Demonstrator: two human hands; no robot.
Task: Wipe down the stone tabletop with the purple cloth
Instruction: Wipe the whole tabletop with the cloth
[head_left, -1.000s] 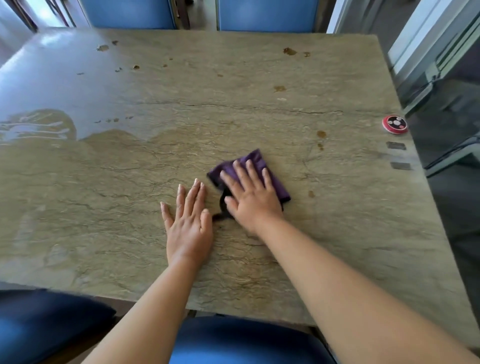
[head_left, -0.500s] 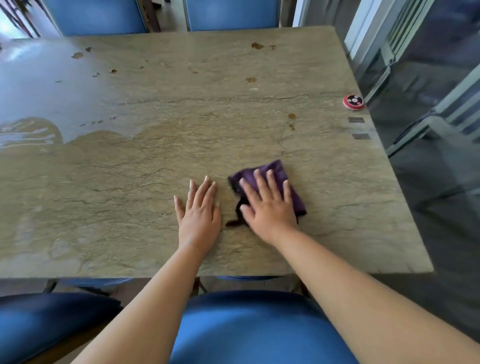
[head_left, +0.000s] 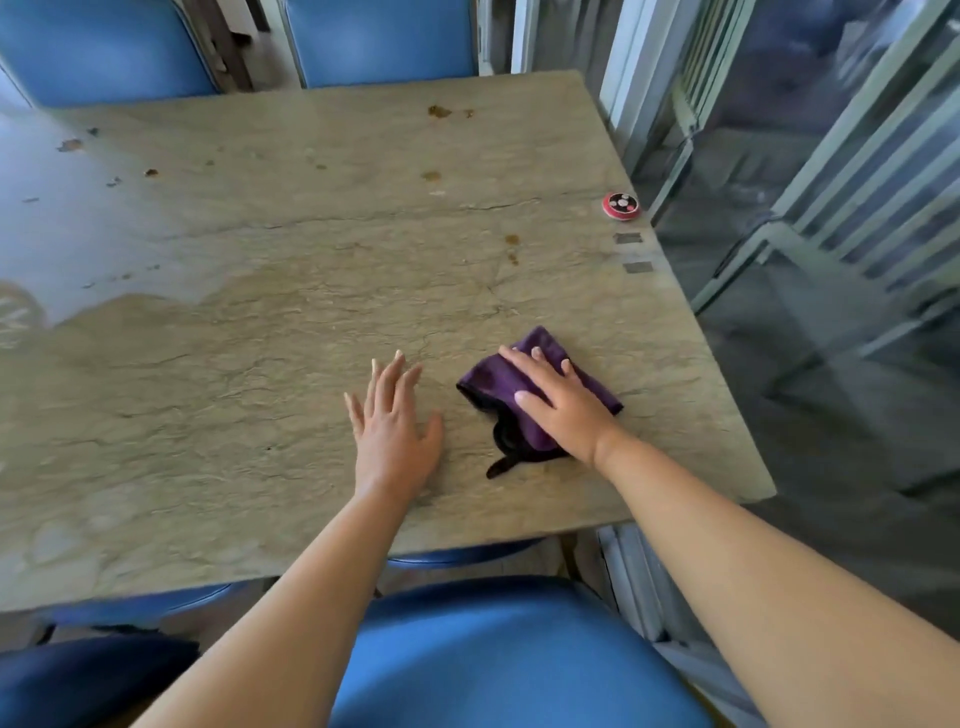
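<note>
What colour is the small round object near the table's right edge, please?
The round object is red with a black-and-white centre; the head view shows it.

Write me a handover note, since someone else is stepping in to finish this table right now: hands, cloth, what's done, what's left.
Right hand: flat, pressing the purple cloth onto the stone tabletop, near its right front corner.
Left hand: flat on bare stone beside the cloth, holding nothing.
Done: cannot tell which areas were wiped.
Left: brown spots beyond the cloth, more along the far edge and far left. Red round button sits at the right edge.
</note>
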